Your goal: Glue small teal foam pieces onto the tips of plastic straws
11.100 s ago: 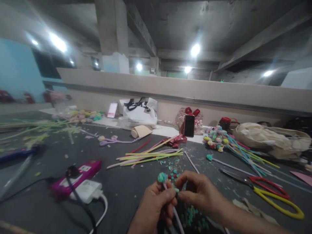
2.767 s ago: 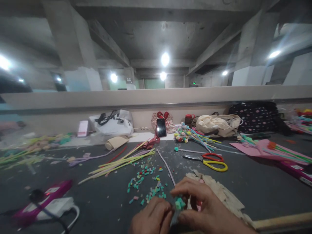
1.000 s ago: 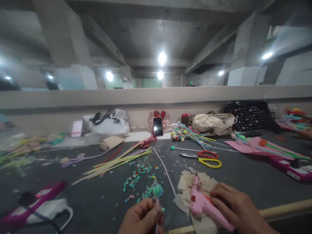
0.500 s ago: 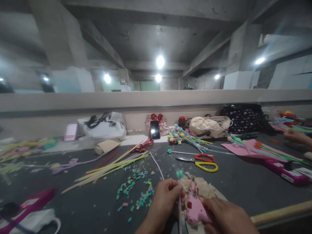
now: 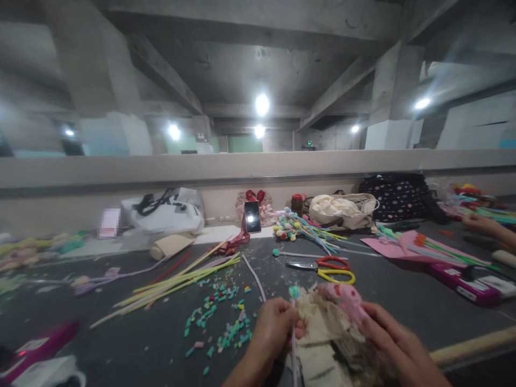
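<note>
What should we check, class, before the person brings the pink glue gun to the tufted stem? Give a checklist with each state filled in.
1. Left hand grips the stem below its teal tuft: ok.
2. Right hand holds the pink glue gun: ok.
3. Nozzle aimed at the tuft: cannot tell, the gun is blurred.
4. Crumpled beige paper lies under the gun to catch drips: ok.
5. Work spot free of loose bits: not ok, teal scraps lie beside the left hand.
6. Scissors lie apart from both hands: ok.
</note>
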Demonstrator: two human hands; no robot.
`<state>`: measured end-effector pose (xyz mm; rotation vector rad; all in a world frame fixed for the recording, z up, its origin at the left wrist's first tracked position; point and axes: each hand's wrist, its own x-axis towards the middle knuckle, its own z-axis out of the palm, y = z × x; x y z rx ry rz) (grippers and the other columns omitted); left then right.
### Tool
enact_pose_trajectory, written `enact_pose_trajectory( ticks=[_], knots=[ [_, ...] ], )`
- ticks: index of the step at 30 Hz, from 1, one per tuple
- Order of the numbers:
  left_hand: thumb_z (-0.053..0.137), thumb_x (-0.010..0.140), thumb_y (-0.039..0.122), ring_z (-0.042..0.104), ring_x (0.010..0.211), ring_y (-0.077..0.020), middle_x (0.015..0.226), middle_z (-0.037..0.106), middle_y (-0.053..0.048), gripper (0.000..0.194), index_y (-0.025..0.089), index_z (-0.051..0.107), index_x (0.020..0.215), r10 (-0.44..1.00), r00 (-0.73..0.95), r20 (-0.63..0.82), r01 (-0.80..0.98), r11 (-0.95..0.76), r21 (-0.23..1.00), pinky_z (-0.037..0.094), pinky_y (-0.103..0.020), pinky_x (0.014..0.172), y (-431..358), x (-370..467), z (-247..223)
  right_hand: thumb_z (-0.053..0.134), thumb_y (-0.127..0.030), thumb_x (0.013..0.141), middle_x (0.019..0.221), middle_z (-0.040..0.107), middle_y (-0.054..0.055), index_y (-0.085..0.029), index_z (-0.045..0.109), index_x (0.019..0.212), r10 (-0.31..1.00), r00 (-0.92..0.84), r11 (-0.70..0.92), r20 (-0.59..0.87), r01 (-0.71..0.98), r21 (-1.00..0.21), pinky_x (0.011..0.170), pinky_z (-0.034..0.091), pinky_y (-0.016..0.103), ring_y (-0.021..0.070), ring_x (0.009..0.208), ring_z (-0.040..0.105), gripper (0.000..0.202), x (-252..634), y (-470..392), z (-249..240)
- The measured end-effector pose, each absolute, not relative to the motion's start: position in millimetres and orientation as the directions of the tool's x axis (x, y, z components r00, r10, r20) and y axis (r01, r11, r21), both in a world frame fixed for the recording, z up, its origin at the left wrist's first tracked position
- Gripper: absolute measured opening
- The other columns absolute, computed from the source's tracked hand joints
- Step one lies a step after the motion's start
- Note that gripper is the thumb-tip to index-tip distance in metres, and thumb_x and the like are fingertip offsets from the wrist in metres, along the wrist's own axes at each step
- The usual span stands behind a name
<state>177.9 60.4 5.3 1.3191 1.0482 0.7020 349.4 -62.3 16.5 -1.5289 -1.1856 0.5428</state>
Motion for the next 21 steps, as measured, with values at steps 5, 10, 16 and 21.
enact_pose_trajectory(
  ticks=[5, 10, 16, 21],
  knots=[
    [0.046, 0.057, 0.019, 0.053, 0.040, -0.0110, 0.048, 0.059, 0.001, 0.003, 0.017, 0.047, 0.055, 0.889, 0.397, -0.227, 0.140, 0.186, 0.973, 0.032, -0.018, 0.034, 59.7, 178.1, 7.9, 0.062, -0.046, 0.063, 0.052, 0.058, -0.003, -0.017, 0.057, 0.086, 0.788, 0.612, 0.150, 0.068, -0.083, -0.985, 0.036, 0.040, 0.016, 0.0100, 0.042, 0.050, 0.037, 369.2, -53.6, 15.2],
    [0.051, 0.058, 0.025, 0.055, 0.043, -0.0133, 0.049, 0.060, -0.001, 0.010, 0.017, 0.048, 0.054, 0.888, 0.398, -0.230, 0.119, 0.199, 0.973, 0.031, -0.018, 0.034, 59.7, 177.6, 5.5, 0.058, -0.046, 0.068, 0.046, 0.055, -0.004, -0.014, 0.056, 0.076, 0.780, 0.626, 0.212, 0.004, -0.259, -0.942, 0.031, 0.036, 0.015, 0.0070, 0.034, 0.045, 0.033, 371.6, -49.0, 17.5],
    [0.056, 0.058, 0.036, 0.051, 0.041, -0.0108, 0.053, 0.060, -0.002, 0.022, 0.015, 0.050, 0.058, 0.887, 0.426, -0.176, 0.026, 0.183, 0.983, 0.033, -0.019, 0.036, 60.3, 171.6, 11.4, 0.065, -0.042, 0.063, 0.044, 0.052, -0.006, -0.015, 0.054, 0.072, 0.801, 0.597, 0.295, 0.034, -0.344, -0.892, 0.029, 0.033, 0.013, 0.0042, 0.031, 0.040, 0.030, 355.4, -45.5, 20.2],
    [0.058, 0.061, 0.039, 0.038, 0.035, -0.0027, 0.047, 0.053, 0.003, 0.027, 0.012, 0.056, 0.059, 0.921, 0.378, -0.098, -0.050, 0.126, 0.991, 0.025, -0.015, 0.035, 67.2, 156.4, 34.6, 0.067, -0.043, 0.060, 0.049, 0.059, -0.006, -0.023, 0.056, 0.086, 0.816, 0.568, 0.263, 0.104, -0.205, -0.943, 0.034, 0.044, 0.017, 0.0100, 0.037, 0.053, 0.035, 330.5, -51.2, 2.4]
  ],
)
